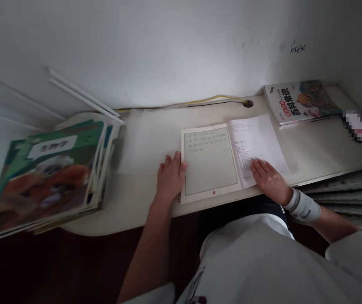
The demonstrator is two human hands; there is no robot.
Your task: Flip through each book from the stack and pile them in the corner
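Note:
An open book (211, 169) lies on the white desk in front of me, its left page framed in pale green and its right page white with small print. My left hand (171, 176) rests at the book's left edge, thumb touching the page margin and fingers stretched out on the desk. Flat on the lower part of the right page is my right hand (270, 179), its fingers extended and holding nothing. A pale band (304, 206) circles the right wrist.
Stacked books with a green cover (54, 147) on top stand at the left. Magazines (301, 101) lie at the back right, near a blurred-out phone (358, 126). A yellow cable (212, 99) runs along the wall to a desk hole (247, 103).

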